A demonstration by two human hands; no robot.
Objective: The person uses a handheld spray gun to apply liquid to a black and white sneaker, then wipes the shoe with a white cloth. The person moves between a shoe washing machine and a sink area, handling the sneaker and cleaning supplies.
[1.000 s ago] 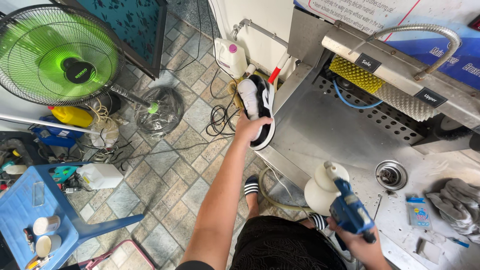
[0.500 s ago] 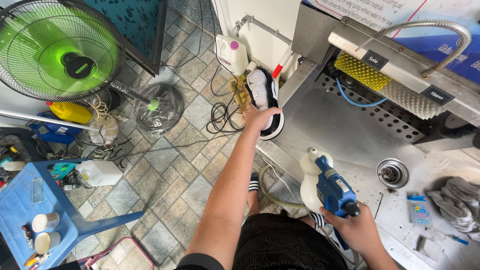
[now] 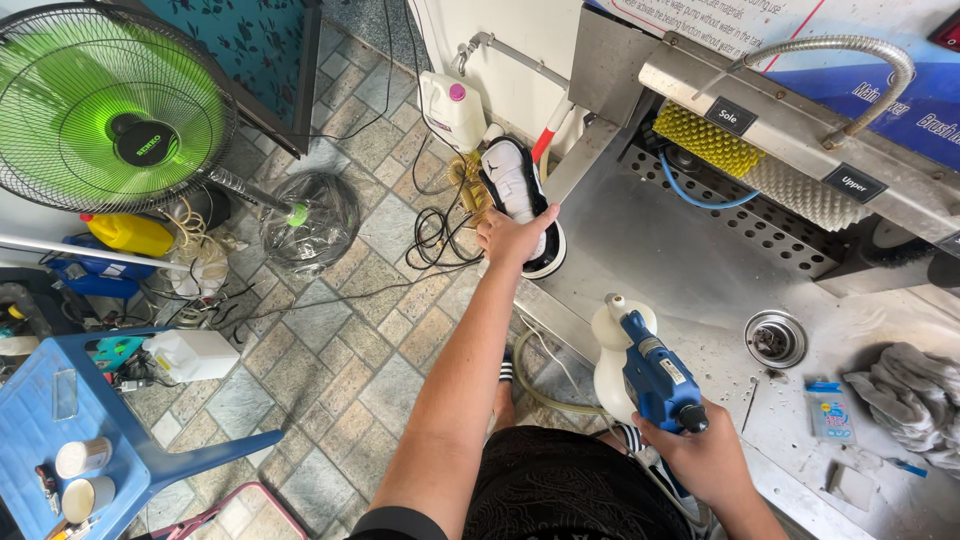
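Head view: sneaker [image 3: 520,200] in left hand [image 3: 512,238].

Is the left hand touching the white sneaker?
Touching. The head view shows the left hand gripping the white sneaker at its heel end.

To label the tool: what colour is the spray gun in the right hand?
Blue, with a white bottle, seen in the head view: spray gun, right hand.
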